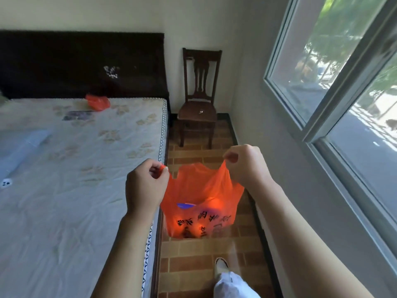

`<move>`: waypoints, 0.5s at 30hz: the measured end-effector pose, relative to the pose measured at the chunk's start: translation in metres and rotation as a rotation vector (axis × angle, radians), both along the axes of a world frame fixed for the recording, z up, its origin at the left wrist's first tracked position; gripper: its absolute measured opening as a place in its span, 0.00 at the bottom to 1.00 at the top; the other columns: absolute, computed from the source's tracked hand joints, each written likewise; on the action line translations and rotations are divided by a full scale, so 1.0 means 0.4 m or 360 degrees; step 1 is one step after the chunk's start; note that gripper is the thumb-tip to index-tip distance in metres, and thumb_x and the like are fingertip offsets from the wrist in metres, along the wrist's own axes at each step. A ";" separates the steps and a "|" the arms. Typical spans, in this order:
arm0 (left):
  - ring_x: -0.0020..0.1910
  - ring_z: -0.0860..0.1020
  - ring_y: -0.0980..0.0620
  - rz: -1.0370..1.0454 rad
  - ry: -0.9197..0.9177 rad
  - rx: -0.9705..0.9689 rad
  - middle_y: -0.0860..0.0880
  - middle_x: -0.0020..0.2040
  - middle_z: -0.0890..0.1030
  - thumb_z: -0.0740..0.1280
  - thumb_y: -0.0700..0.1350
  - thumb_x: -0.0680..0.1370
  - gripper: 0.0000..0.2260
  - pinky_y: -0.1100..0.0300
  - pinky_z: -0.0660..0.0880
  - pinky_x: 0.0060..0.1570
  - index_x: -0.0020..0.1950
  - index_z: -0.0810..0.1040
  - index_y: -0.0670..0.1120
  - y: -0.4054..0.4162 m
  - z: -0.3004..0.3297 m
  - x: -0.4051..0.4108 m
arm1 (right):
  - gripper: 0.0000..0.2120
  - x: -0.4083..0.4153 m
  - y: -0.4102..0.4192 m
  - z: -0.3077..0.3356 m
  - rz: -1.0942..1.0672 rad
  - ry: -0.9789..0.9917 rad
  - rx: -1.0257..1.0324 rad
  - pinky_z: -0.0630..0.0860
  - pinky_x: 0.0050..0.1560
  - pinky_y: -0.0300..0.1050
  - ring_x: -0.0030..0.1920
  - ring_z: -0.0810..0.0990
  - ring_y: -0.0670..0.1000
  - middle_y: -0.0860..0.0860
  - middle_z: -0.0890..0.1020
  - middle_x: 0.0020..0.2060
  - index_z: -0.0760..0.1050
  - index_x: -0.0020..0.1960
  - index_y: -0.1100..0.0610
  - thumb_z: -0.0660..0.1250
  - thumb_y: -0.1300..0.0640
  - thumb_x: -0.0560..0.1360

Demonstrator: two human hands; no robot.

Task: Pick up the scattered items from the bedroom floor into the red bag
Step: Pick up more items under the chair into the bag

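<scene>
The red bag (202,203), thin plastic with black print, hangs above the brick-tiled floor between the bed and the window wall. My left hand (146,186) pinches its left handle and my right hand (247,166) pinches its right handle, stretching the mouth wide. Inside the bag a blue item (185,205) shows near the top, and other shapes glow dimly through the plastic lower down.
A bed (64,168) with a pale patterned mattress fills the left, with a small crumpled red bag (97,102) near the dark headboard. A dark wooden chair (198,100) stands in the far corner. A window (343,82) lines the right wall. My foot (221,266) is on the tiles.
</scene>
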State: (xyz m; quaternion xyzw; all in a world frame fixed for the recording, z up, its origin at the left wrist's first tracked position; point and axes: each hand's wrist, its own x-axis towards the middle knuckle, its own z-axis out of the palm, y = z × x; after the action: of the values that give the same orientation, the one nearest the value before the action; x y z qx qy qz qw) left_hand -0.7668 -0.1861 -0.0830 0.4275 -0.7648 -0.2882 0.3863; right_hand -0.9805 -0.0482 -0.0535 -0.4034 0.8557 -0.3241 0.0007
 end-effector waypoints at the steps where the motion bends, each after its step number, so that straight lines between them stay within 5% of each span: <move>1: 0.35 0.80 0.56 0.0001 0.0025 -0.0021 0.57 0.33 0.80 0.75 0.42 0.74 0.08 0.59 0.77 0.38 0.39 0.79 0.52 -0.008 0.019 -0.012 | 0.12 -0.013 -0.006 0.016 -0.0005 0.0001 -0.0015 0.81 0.45 0.44 0.41 0.84 0.52 0.48 0.86 0.39 0.87 0.44 0.53 0.67 0.65 0.70; 15: 0.35 0.81 0.55 -0.0028 -0.0004 -0.0069 0.55 0.33 0.81 0.75 0.43 0.74 0.07 0.57 0.78 0.37 0.38 0.80 0.51 -0.150 0.080 -0.285 | 0.10 -0.282 -0.098 0.067 -0.0074 -0.0046 -0.0116 0.78 0.44 0.40 0.41 0.83 0.48 0.47 0.86 0.40 0.87 0.46 0.52 0.70 0.64 0.73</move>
State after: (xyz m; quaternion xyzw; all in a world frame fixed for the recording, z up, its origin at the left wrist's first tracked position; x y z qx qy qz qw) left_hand -0.8810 -0.2462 -0.0510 0.4126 -0.7751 -0.2745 0.3919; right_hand -1.0935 -0.0875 -0.0268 -0.3784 0.8524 -0.3608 -0.0090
